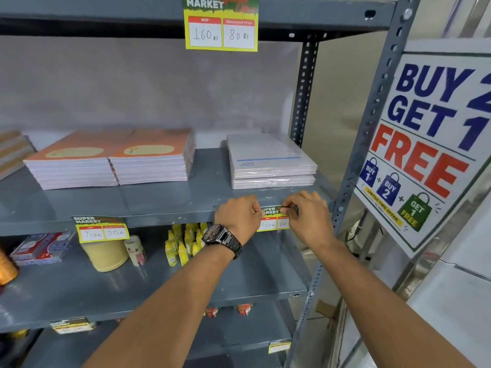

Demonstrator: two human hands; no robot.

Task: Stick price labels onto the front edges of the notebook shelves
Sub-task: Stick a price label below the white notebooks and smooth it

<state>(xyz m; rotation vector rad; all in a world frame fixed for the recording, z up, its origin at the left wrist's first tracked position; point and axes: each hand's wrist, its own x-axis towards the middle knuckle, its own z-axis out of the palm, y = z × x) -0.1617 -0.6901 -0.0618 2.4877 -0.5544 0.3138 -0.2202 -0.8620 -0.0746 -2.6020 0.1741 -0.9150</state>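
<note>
A green and yellow price label (273, 221) lies against the front edge of the grey notebook shelf (164, 217), below a stack of white plastic-wrapped notebooks (271, 160). My left hand (239, 216), with a dark watch on the wrist, pinches the label's upper left corner. My right hand (305, 213) pinches its upper right corner. Both hands hide part of the label. Two orange notebook stacks (111, 158) lie further left on the same shelf, above a stuck label (101, 229) reading 700 and 350.
Another label (221, 25) hangs from the shelf above. The lower shelf holds yellow bottles (183, 243), a tape roll (106, 254) and red-white packs (39, 248). A slotted upright (353, 181) and a "Buy 2 Get 1 Free" poster (427, 144) stand to the right.
</note>
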